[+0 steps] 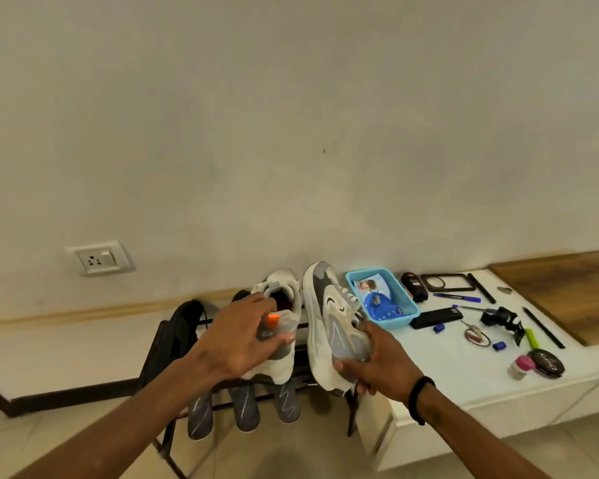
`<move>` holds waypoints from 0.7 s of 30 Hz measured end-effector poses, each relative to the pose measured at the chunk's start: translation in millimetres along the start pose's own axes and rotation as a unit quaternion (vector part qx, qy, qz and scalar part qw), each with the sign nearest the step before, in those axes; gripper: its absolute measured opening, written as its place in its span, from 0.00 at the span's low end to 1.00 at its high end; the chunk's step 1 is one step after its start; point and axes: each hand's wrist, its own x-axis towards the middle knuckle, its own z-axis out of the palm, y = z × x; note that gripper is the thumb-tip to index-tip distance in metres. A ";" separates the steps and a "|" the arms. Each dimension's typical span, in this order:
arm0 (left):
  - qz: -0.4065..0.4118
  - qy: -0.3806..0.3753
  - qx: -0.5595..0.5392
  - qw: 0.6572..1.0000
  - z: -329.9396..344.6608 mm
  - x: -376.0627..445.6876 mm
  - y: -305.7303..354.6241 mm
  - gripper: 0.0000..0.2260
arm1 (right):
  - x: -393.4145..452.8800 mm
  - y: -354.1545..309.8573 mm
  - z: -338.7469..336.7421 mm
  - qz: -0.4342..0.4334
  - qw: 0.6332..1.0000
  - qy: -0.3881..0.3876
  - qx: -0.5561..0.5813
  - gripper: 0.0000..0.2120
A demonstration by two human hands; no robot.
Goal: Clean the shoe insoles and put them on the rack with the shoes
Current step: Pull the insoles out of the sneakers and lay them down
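We hold one sneaker per hand over the shoe rack [173, 344], black metal frame, against the wall.

L hand [237, 344]: fingers curled round the heel end of the left sneaker [277, 361], white/grey w/ an orange tab; thumb on its side. Collar opening faces the wall, inside looks dark red.

R hand [377, 364]: grips the right sneaker [329, 316] at its lower end, thumb across the sole side, fingers wrapped behind. Shoe upright, tilted, grey/cream w/ swoosh mark. Black band on that wrist.

Insoles [244, 406]: three grey ones w/ pale squiggle lines hang on the rack's lower front bar, side by side, below the left sneaker. Can't tell if a fourth is there.

A black shoe [184, 323] sits at the rack's left end.

Container: blue plastic basket [403, 316] on the white counter [446, 371], just right of the right sneaker. Inside: a blue-and-white printed packet [377, 299], lying flat; small dark item on it, too small to ID.

Loose on counter, outside the basket: black remote [436, 318], blue pen [459, 298], keys on a ring [476, 335], round black tin [546, 363], pink-capped jar [521, 367].

Wall socket [99, 258] at left.
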 end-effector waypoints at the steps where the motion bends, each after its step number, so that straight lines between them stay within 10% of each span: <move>1: -0.002 0.004 -0.014 1.000 -11.6 -11.3 7.5 0.14 | -14.9 -7.0 -0.3 -0.006 1.000 -0.003 -0.013 0.35; 21: -0.178 -0.114 -0.199 0.957 93.7 -202.9 35.6 0.15 | -140.4 48.5 68.4 0.085 0.969 -0.178 -0.152 0.28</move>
